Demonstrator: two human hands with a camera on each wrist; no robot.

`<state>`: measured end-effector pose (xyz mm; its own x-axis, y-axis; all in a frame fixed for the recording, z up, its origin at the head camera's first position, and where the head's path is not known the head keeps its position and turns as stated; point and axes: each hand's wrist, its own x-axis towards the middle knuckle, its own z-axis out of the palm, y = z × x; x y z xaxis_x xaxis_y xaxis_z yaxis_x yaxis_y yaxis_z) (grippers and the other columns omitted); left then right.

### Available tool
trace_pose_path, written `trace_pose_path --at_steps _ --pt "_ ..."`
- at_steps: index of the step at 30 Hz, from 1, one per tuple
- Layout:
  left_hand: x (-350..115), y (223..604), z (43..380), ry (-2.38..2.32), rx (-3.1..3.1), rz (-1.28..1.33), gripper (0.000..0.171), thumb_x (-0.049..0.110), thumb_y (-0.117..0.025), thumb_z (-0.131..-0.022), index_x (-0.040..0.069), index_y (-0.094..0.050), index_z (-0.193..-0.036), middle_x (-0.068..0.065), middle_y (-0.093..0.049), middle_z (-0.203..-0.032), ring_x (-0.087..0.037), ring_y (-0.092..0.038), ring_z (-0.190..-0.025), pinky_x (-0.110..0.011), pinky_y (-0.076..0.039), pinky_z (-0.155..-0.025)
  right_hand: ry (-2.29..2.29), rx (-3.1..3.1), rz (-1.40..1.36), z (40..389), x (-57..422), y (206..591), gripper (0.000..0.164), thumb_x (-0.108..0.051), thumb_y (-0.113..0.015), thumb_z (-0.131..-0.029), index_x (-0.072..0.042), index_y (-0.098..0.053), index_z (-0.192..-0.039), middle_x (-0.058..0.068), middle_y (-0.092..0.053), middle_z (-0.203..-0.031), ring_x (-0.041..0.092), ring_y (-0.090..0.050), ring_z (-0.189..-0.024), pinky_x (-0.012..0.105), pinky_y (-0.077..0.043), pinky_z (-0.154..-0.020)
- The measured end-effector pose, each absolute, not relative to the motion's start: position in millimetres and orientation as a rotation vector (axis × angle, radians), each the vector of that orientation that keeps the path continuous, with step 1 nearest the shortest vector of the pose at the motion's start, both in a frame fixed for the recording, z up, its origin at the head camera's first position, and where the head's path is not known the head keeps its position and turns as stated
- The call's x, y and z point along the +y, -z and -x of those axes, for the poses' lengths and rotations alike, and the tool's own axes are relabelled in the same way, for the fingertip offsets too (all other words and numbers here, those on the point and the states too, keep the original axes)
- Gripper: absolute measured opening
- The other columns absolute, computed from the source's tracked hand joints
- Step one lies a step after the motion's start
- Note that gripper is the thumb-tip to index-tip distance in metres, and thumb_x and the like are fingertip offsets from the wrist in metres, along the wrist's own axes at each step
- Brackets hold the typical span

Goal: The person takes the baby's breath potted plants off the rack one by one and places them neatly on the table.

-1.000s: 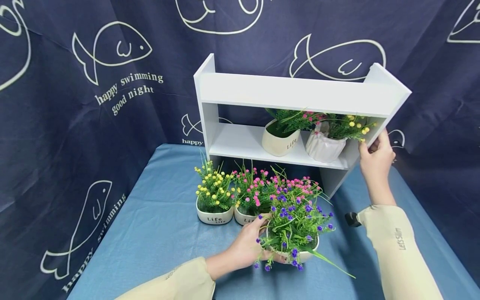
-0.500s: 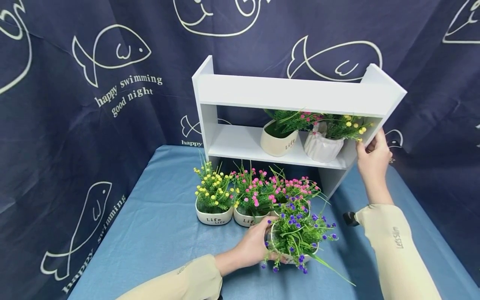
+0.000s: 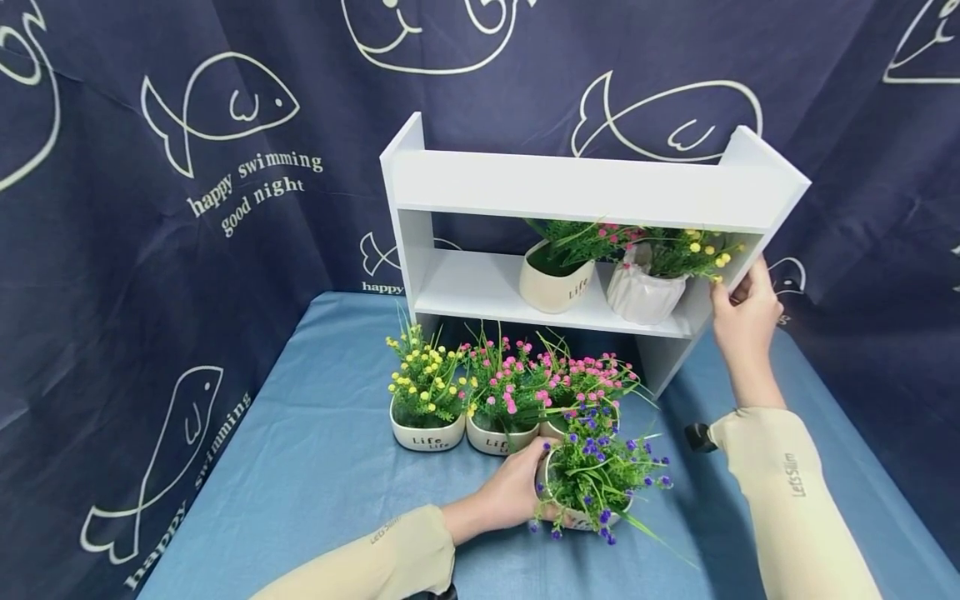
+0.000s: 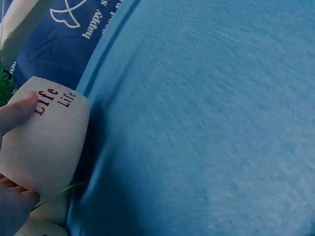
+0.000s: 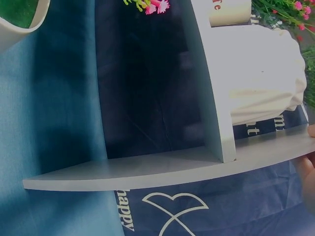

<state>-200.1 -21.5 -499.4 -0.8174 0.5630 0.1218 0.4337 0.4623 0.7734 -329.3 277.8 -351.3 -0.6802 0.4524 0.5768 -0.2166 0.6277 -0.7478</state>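
Observation:
My left hand (image 3: 513,492) grips the left side of a white oval flowerpot with purple flowers (image 3: 600,471), at the front of the table. In the left wrist view, thumb and fingers wrap the white pot (image 4: 54,137), which bears "Life" lettering. At the right, my right hand (image 3: 748,321) holds the edge of the white shelf's side panel (image 3: 772,192) between thumb and fingers. Only the fingertips of that hand show at the right border of the right wrist view, on the panel (image 5: 142,178).
Left to right before the shelf stand a yellow-flowered pot (image 3: 429,435), a pink-flowered pot (image 3: 498,440) and another pink-flowered plant (image 3: 600,375). On the middle board sit a cream pot (image 3: 555,287) and a white ruffled pot (image 3: 647,296). A blue cloth (image 3: 330,400) covers the table.
My left hand and the purple-flowered pot have shifted slightly right, and the pink-flowered pot behind shows more. The right hand keeps its hold on the shelf panel.

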Motion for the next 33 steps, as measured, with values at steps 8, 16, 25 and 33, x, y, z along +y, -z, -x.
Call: trace_pose_path --at_steps 8,16,25,33 --pt "-21.6 505.6 199.5 -1.167 2.596 -0.891 0.085 0.01 -0.087 -0.065 0.007 -0.041 -0.137 -0.011 -0.048 -0.137 -0.023 -0.051 -0.126 -0.031 -0.045 -0.108 -1.075 -2.052 0.177 329.1 277.6 351.0 0.041 -0.009 -0.058 -0.09 -0.022 -0.06 -0.128 0.017 -0.071 -0.108 -0.023 -0.051 -0.075 -0.001 -0.044 -0.068" --pt "-21.9 506.9 204.6 -1.078 2.603 -0.898 0.089 0.022 -0.087 -0.069 0.006 -0.038 -0.142 -0.015 -0.041 -0.148 -0.029 -0.042 -0.138 -0.036 -0.039 -0.115 -1.072 -2.071 0.173 327.9 278.3 351.7 0.043 -0.009 -0.056 -0.091 -0.023 -0.058 -0.131 0.023 -0.069 -0.114 -0.024 -0.05 -0.077 0.0 -0.047 -0.072" --pt "-20.7 504.9 202.2 -1.037 2.664 -0.906 0.084 0.022 -0.084 -0.07 0.002 -0.044 -0.141 -0.015 -0.052 -0.14 -0.028 -0.05 -0.129 -0.033 -0.043 -0.111 -1.079 -2.061 0.167 328.9 278.7 352.0 0.045 -0.009 -0.056 -0.091 -0.026 -0.058 -0.132 0.023 -0.069 -0.114 -0.024 -0.05 -0.076 0.0 -0.046 -0.071" --pt "-19.2 500.2 200.8 -1.0 2.649 -0.806 0.096 0.026 -0.084 -0.074 -0.004 -0.032 -0.149 -0.019 -0.033 -0.155 -0.03 -0.038 -0.141 -0.034 -0.037 -0.116 -1.09 -2.066 0.169 328.4 277.2 352.3 0.045 -0.009 -0.055 -0.091 -0.027 -0.057 -0.132 0.023 -0.069 -0.114 -0.024 -0.051 -0.076 0.0 -0.046 -0.07"
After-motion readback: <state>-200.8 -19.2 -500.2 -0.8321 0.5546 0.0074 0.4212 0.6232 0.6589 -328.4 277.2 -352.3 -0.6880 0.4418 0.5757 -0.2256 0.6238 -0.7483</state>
